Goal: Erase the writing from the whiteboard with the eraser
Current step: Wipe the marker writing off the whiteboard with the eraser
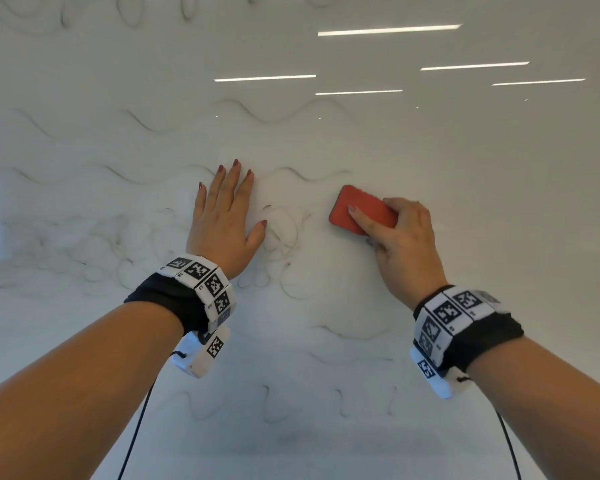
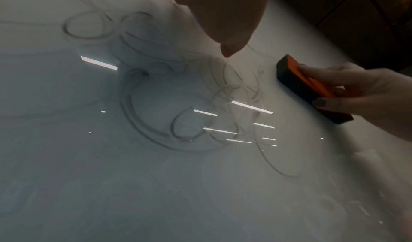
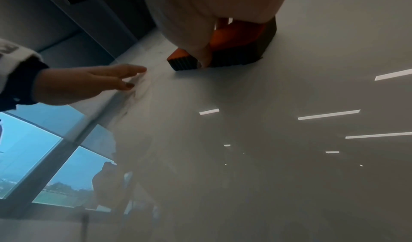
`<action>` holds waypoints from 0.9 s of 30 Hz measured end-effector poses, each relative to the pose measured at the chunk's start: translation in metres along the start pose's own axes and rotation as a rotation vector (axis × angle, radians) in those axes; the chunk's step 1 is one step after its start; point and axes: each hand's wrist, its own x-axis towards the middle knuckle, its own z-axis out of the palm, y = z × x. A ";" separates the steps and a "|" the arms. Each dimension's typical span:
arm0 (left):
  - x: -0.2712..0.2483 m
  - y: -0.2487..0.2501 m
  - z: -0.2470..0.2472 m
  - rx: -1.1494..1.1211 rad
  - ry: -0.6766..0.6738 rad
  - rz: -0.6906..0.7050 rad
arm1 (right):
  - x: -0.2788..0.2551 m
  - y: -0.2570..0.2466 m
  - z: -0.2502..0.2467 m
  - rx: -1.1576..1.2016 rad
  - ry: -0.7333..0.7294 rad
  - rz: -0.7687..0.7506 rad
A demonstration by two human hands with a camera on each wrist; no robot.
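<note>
Orange plastic backs the eraser (image 1: 362, 210), which the right hand (image 1: 404, 242) grasps with its fingers (image 1: 364, 221) curled over the top and thumb along the near edge, its dark felt face pressed flat to the whiteboard (image 1: 465, 202) just right of centre. The left hand (image 1: 224, 216) lies flat on the board to the left of the eraser, fingers straight and spread, grasping nothing, apparently as a brace. Between the two hands sits a tangle of faint grey loops (image 1: 281, 233), and more smeared loops spread out to the left (image 1: 84, 244); wavy lines (image 1: 291, 116) run across farther up and more marks lie nearer the person, so much of the job looks unfinished. The area directly right of the eraser looks clean. The likeliest trouble, as I judge it, is smearing rather than lifting: what remains is already pale and ghosted, so a light or tilted stroke could drag grey dust across the clean part. The braced left palm covers some marks and rests beside others, so it may pick up ink and print it elsewhere, or be bumped if the eraser sweeps left. Ceiling-light glare on the glossy surface could also hide thin strokes, leaving them missed.
</note>
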 end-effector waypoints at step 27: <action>-0.010 -0.006 0.001 0.049 -0.011 -0.024 | -0.104 -0.037 0.041 -0.037 -0.247 -0.430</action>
